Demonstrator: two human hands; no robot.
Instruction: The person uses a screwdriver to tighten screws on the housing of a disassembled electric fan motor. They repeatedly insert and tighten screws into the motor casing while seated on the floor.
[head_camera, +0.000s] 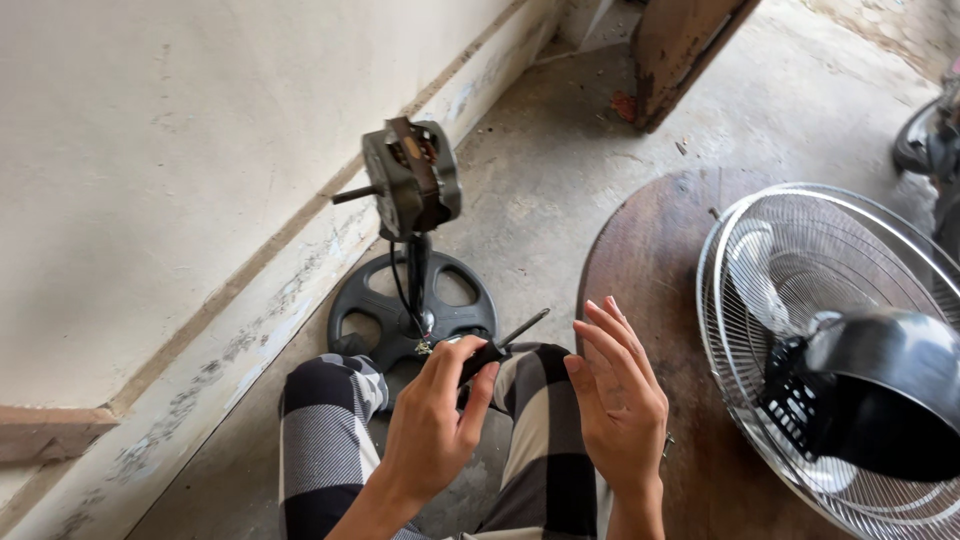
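Observation:
My left hand (437, 425) is closed on the dark handle of a screwdriver (500, 343), whose thin shaft points up and to the right. Beside it, my right hand (622, 392) is held up empty, palm turned left and fingers straight and slightly apart. Both hands hover over my knees in black-and-white checked trousers (330, 420). Just beyond them stands a bare fan motor (410, 178) on a short black pole with a round black base (378, 300), a thin wire hanging down the pole.
A whole fan (850, 350) with a wire grille and black motor cover lies on a round brown wooden board (640, 250) at the right. A pale wall runs along the left. A rusty door edge (680, 50) stands at the back on the concrete floor.

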